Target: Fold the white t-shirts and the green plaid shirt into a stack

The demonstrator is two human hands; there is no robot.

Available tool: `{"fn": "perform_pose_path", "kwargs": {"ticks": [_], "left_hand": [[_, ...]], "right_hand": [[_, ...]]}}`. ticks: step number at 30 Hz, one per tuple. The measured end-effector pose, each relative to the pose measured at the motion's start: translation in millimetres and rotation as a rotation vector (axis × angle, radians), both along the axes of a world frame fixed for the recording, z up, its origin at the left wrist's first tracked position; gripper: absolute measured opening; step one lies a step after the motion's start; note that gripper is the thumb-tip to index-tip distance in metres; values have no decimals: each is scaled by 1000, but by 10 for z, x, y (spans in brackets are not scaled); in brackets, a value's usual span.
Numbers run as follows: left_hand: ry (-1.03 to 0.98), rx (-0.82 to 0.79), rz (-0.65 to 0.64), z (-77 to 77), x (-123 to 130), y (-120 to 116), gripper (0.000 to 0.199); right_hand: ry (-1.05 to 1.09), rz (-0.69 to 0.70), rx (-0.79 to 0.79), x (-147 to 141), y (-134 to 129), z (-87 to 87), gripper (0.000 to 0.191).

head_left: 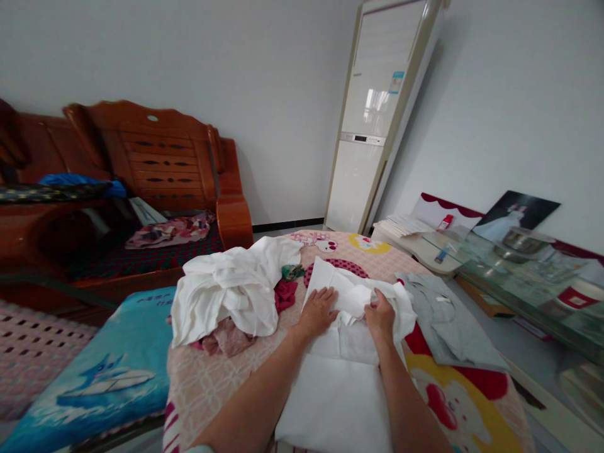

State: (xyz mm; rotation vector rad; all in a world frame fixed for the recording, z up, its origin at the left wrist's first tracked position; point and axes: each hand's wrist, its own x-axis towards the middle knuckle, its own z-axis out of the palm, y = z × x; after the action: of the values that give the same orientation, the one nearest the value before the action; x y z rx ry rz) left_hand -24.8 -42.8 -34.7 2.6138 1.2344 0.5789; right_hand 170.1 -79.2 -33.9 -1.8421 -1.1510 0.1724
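Observation:
A white garment (335, 393) lies lengthwise in front of me on a patterned cloth (226, 384), its far end bunched. My left hand (319, 309) rests flat on the garment's left side, fingers stretched out. On the right, my right hand (380, 314) pinches a fold of the same white fabric between thumb and fingers. Left of my hands sits a loose heap of white cloth (226, 289), with dusty pink fabric (227, 338) showing beneath it. Beyond my right hand lies a folded grey garment (446, 321).
A glass-topped stand (509, 277) with a metal bowl and a photo stands close on the right. At left are a wooden sofa (165, 157) and a blue cushion (117, 358). A tall air conditioner (372, 126) stands in the far corner.

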Motion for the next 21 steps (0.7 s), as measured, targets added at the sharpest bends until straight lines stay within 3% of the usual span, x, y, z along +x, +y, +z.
{"fn": "perform_pose_path", "kwargs": {"ticks": [2, 6, 10, 12, 14, 18, 21], "left_hand": [[16, -3, 17, 22, 5, -19, 51], [13, -21, 10, 35, -3, -31, 56], [43, -14, 4, 43, -9, -29, 52], [59, -5, 4, 45, -5, -27, 50], [66, 2, 3, 43, -3, -27, 50], [51, 2, 2, 21, -13, -35, 49], [7, -11, 2, -7, -18, -5, 48]], "right_hand": [[17, -36, 45, 39, -18, -8, 60], [-120, -136, 307, 54, -86, 62, 50], [-374, 91, 481, -45, -130, 200, 36], [-506, 257, 435, -116, -129, 229, 32], [-609, 362, 280, -175, -121, 214, 30], [-671, 312, -87, -211, -106, 109, 24], [-660, 264, -165, -187, -109, 47, 25]]}}
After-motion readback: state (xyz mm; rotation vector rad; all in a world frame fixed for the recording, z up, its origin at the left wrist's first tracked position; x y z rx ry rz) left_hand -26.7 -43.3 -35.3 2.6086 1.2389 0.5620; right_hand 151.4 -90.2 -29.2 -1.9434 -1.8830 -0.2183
